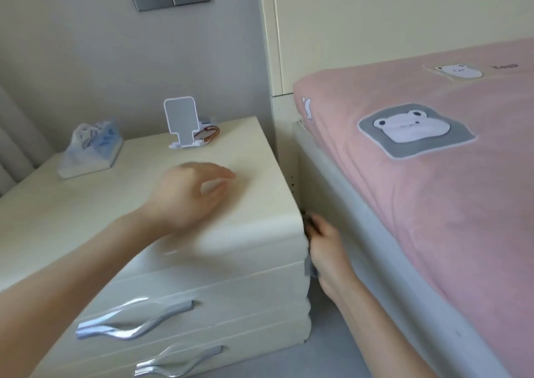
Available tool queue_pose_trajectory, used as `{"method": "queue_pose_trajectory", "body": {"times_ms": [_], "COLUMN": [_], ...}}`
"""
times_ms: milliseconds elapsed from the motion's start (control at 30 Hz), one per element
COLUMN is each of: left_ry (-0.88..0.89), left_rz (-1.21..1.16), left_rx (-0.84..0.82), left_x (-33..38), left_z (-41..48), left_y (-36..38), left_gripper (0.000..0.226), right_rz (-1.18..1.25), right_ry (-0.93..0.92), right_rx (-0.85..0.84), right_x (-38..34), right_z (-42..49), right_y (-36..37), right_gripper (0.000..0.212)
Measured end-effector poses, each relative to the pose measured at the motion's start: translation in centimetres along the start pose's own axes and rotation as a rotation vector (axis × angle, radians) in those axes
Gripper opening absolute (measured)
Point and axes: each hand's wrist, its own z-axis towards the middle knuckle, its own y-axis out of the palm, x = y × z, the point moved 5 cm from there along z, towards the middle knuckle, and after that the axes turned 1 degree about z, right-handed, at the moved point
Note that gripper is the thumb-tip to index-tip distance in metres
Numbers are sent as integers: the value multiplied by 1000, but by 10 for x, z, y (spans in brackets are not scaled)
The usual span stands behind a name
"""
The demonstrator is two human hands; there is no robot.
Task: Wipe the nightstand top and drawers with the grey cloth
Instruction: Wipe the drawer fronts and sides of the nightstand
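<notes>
Both forearms are bare from the bottom edge of the picture up to the wrists, with no sleeve or cuff showing anywhere. The left hand [187, 195] wears no glove, ring, watch or bracelet that can be made out, though it is blurred. The right hand [325, 250] is likewise ungloved, its wrist plain; its fingers are mostly hidden.

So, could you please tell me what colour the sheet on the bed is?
Pink, with grey-and-white cartoon animal patches; the bed sheet shows clearly in the head view.
</notes>
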Motion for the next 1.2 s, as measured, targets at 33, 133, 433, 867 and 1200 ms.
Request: {"method": "queue_pose_trajectory", "body": {"times_ms": [33,133,433,867,1200], "left_ry": [13,-13,12,85,-67], "left_rz": [18,58,82,134,123], "left_rx": [-45,-134,-178,-217,-407], "left_x": [2,8,3,16,-2], "left_z": [4,12,17,127,141], "left_y": [8,24,34,57,103], "left_gripper": [53,51,42,59,71], "right_rz": [-33,18,115,234,111], "right_ry": [69,178,184,220,358], "right_rx": [-16,-65,-231,-346,-271], "right_x": [11,21,26,39,95], "right_z": [-2,-10,59,67,76], "right_y": [-2,-4,22,22,23], "right_gripper": [28,32,39,41,41]}}
